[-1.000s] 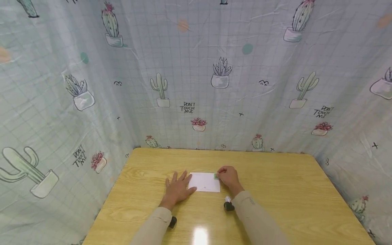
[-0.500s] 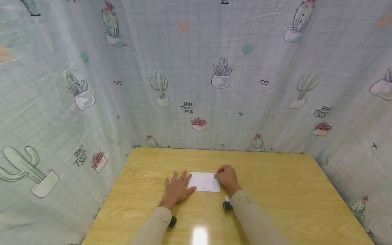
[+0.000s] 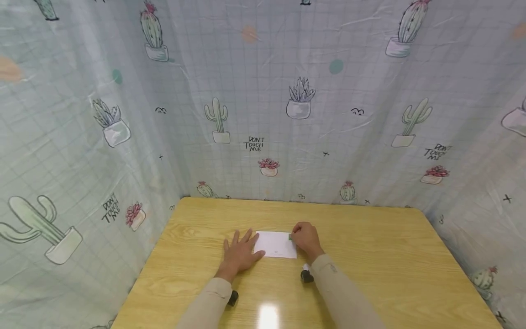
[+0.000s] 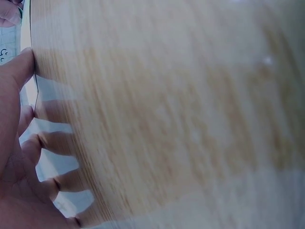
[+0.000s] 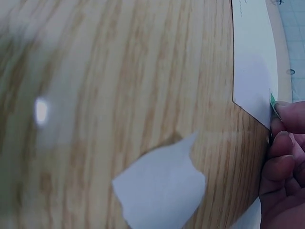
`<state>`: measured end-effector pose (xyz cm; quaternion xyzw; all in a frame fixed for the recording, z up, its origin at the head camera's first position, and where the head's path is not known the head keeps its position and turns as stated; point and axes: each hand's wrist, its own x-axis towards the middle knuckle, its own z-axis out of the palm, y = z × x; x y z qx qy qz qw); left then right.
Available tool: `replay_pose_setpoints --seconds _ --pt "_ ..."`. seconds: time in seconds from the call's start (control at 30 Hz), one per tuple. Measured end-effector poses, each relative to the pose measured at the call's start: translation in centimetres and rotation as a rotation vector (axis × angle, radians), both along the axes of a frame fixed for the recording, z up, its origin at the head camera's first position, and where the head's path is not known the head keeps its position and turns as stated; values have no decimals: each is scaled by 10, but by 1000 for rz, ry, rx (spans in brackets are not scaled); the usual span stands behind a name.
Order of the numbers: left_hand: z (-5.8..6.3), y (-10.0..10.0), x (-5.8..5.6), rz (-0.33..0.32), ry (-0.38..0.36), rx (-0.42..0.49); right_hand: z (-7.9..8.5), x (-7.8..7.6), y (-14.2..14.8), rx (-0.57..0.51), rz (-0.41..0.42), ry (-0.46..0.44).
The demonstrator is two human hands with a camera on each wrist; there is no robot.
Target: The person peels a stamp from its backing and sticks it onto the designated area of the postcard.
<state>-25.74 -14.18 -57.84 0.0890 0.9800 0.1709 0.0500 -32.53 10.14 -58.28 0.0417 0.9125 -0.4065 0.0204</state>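
Observation:
A small white envelope or card (image 3: 273, 244) lies flat on the table, with faint print near its lower edge. My left hand (image 3: 238, 256) rests spread at its left side; the thumb and a fingertip touch its edge. In the left wrist view the fingers of that hand (image 4: 21, 167) stand apart on the wood. At the upper right corner my right hand (image 3: 306, 238), fingers curled, pinches a small green stamp-like sticker (image 3: 290, 237). Its fingertips cover much of the sticker; a green sliver (image 5: 273, 101) shows in the right wrist view beside the thumb and finger.
A torn white paper scrap (image 5: 162, 186) lies on the wooden table (image 3: 370, 256) near the right wrist. Black wrist cameras (image 3: 306, 276) sit under both sleeves. A cactus-print curtain (image 3: 263, 114) hangs behind the table and along both sides.
My right fingers cover slightly more of the green sticker than a second ago. The left hand stays in place on the paper's edge. The head view has shifted a little.

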Motion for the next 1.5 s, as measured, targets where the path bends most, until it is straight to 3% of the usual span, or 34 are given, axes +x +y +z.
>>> replay_pose_setpoints --seconds 0.3,0.5,0.63,0.7,0.83,0.9,1.07,1.27,1.5 --pt "5 1 -3 3 -9 -1 8 -5 0 34 19 -18" --pt "1 4 1 3 -20 -3 9 0 3 74 29 -66" --pt "0 4 2 0 -20 -5 5 0 6 70 25 -50" --pt "-1 5 2 -3 -15 -9 3 0 9 -2 -11 -36" --pt "-4 6 0 -13 -4 -3 1 1 15 -274 -151 -26" --pt "-5 7 0 -8 -1 -8 1 2 15 -353 -184 -23" --pt "-6 6 -1 3 -9 -23 -3 4 12 -223 -117 -14" --pt "-6 6 -2 0 -4 -14 -4 7 12 -79 -28 80" --pt "-8 4 1 7 -10 5 -3 7 13 -39 -38 90"
